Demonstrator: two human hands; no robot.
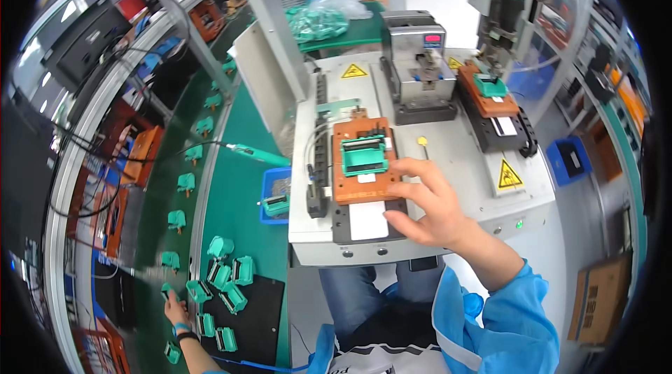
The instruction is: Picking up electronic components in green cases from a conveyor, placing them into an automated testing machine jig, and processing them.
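Note:
My right hand [434, 206] is by the right side of an orange fixture block [360, 193], its thumb and fingers apart and nothing held. Its fingertips are at the block's edge; whether they touch it I cannot tell. A green plastic housing [364, 157] with dark connector strips sits in that block. Far out to the left, my left hand [176, 309] is over a dark green conveyor belt [150, 234], its fingers closed around a small green housing [166, 291] that they partly hide.
Several green housings [231, 297] lie on a black mat [259, 318] left of me. More sit spaced along the belt. A blue bin [274, 181] and green screwdriver [259, 155] are beside the machine. A second orange fixture [483, 97] and a grey metal unit [420, 73] stand behind.

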